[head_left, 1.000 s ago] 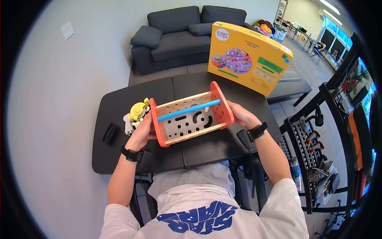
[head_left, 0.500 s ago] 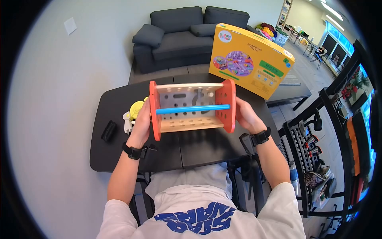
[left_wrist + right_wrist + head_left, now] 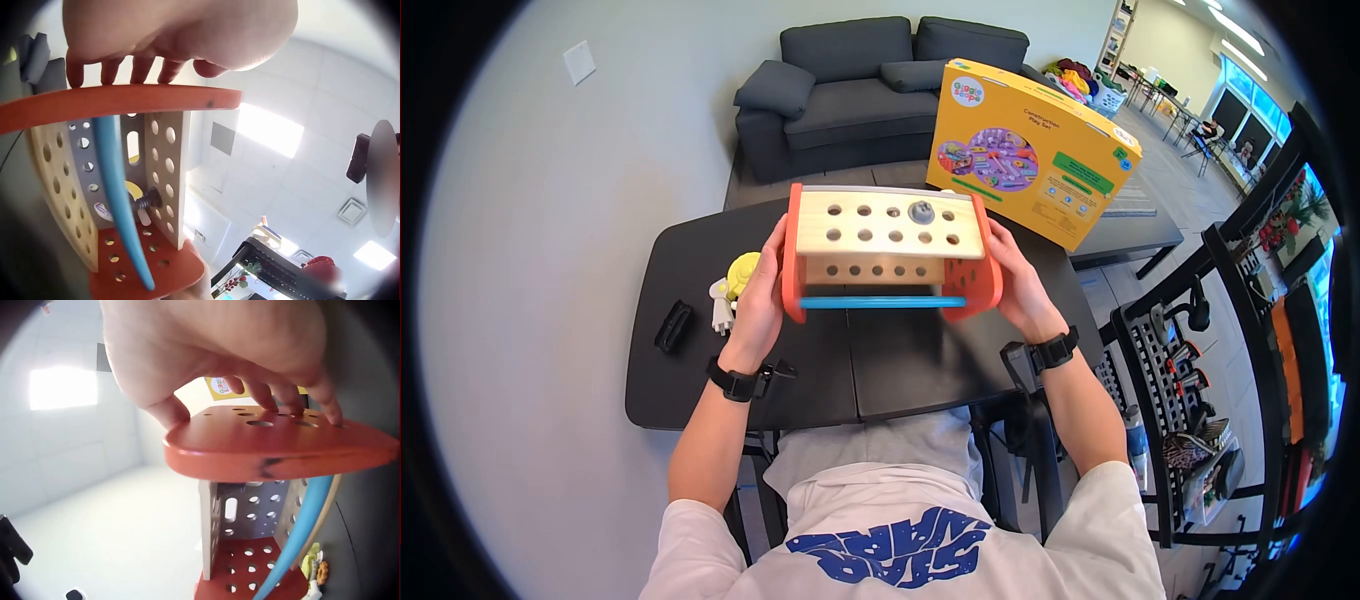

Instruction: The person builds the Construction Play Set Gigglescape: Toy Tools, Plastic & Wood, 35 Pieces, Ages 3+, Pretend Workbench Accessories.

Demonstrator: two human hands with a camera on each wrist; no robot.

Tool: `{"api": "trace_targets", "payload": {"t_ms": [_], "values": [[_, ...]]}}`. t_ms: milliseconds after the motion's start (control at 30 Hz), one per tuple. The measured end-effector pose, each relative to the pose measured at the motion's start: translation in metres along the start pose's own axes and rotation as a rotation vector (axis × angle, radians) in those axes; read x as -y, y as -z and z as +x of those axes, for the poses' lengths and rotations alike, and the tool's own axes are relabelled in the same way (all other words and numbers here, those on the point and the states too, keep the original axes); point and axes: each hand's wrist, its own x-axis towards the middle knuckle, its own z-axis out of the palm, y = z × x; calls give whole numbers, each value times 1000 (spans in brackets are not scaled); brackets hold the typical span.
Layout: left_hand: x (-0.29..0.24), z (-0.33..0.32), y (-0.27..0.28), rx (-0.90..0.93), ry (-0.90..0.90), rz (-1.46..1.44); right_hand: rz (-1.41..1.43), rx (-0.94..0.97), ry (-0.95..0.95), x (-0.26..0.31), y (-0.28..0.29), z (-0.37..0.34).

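Observation:
A wooden toy toolbox (image 3: pixel 880 223) is held up over the table, tilted so a pale panel with rows of holes faces the head camera. A grey bolt (image 3: pixel 921 211) sits in one hole; in the left wrist view its threaded shank (image 3: pixel 144 201) sticks out inside. The blue handle rod (image 3: pixel 880 302) is on the side toward the person. My left hand (image 3: pixel 758 300) holds the red left end panel (image 3: pixel 125 103), fingertips against its outer face. On the opposite end, my right hand (image 3: pixel 1025 285) presses thumb and fingertips to the other red panel (image 3: pixel 281 456).
Yellow (image 3: pixel 743 272) and white toy parts (image 3: pixel 721 308) lie behind the left hand on the black table (image 3: pixel 960 370). Left of them is a small black object (image 3: pixel 673 327). A yellow play set box (image 3: pixel 1040 130) stands behind, a rack (image 3: pixel 1170 350) to the right.
Both hands have turned the toolbox: its open side faced up before, and now a holed wooden panel with the grey bolt does. The blue handle has swung toward the person.

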Motion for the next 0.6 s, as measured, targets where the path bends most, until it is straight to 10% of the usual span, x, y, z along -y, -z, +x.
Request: {"api": "trace_targets", "payload": {"t_ms": [600], "values": [[20,-4,13,64,164,151,-447,75,47,-18,43,-1]]}}
